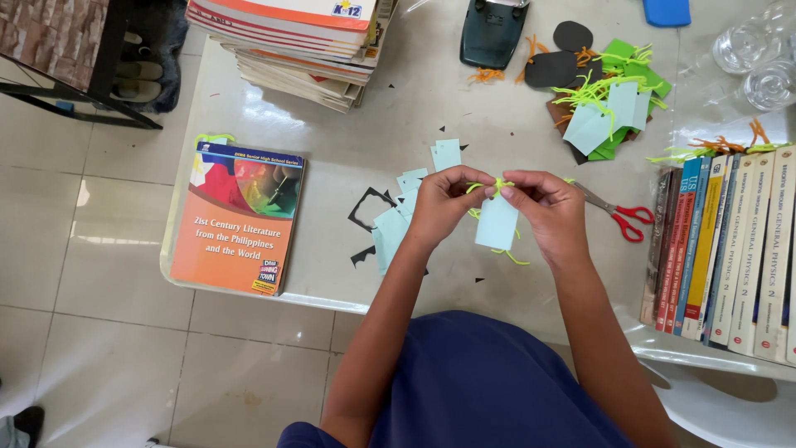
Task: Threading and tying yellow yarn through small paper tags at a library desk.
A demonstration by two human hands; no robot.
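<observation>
My left hand (441,204) and my right hand (549,209) meet above the white table (332,141), both pinching a strand of lime-green yarn (500,184) at the top of a pale blue paper tag (497,222). The tag hangs between my hands, and loose yarn ends trail below it. More pale blue tags (400,214) lie on the table just left of my left hand, with black paper scraps (368,209) among them.
Red-handled scissors (620,217) lie right of my right hand. A pile of finished tags with green and orange yarn (607,106) sits at the back right. A row of books (730,249) lines the right edge, a book stack (298,46) the back, an orange book (240,217) the left.
</observation>
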